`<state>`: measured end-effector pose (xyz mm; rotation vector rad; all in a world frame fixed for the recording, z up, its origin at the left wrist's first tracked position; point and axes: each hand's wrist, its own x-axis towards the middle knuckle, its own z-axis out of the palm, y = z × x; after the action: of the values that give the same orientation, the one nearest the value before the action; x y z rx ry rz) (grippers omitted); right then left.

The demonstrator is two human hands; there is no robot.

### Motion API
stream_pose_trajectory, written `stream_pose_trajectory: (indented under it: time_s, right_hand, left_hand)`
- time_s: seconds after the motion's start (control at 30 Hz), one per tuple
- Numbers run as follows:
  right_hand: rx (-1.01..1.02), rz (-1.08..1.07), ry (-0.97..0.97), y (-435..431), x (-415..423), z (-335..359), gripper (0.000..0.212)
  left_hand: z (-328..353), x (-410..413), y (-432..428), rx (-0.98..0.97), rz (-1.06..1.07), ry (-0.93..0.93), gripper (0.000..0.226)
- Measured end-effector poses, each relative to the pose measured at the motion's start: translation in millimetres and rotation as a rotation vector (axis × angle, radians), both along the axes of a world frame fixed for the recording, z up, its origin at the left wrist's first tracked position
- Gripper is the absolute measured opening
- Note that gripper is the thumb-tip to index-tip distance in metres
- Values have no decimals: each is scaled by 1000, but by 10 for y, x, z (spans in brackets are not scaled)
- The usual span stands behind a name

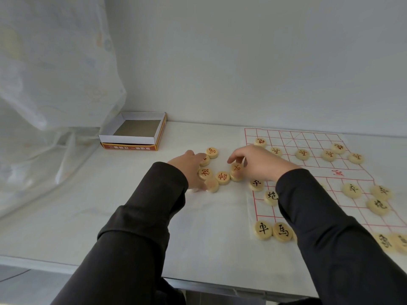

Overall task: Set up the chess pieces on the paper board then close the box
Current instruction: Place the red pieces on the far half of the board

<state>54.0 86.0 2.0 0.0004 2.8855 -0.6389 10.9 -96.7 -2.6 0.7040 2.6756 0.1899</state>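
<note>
A paper board with a red grid lies at the right of the white table. Several round wooden pieces stand on it, red-lettered ones such as at the far side, black-lettered ones such as near me. Left of the board lies a loose cluster of red-lettered pieces. My left hand rests among them and pinches one blank-faced piece on its edge. My right hand curls its fingers round a red-lettered piece that sits atop another. The open box stands at the back left, empty.
A sheer curtain hangs at the left and drapes onto the table beside the box. The wall runs close behind the table. The table's front edge is near my body. My dark sleeves cover part of the board's near side.
</note>
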Motion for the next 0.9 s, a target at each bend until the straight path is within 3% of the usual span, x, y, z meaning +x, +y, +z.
stream_pose_trajectory:
  time_s: [0.13,0.37,0.63,0.77,0.9]
  right_hand:
    - [100,10,-50,-50,-14,-39,47]
    - [105,-23,-10,-99,-53,-49,42]
    - [-145,-189,175,201,18,226,26]
    - [-153,-304,166,507,-111,172,25]
    - [-160,-425,239,772,-373,224,34]
  left_hand:
    - [11,1,21,1,13,19,79]
    - [61,-59,74,68,92,6,68]
    - [59,-158,370,260,123,280,50]
    - [17,-156,608,402,87,213,46]
    - [-10,-260,778,412,74,173,48]
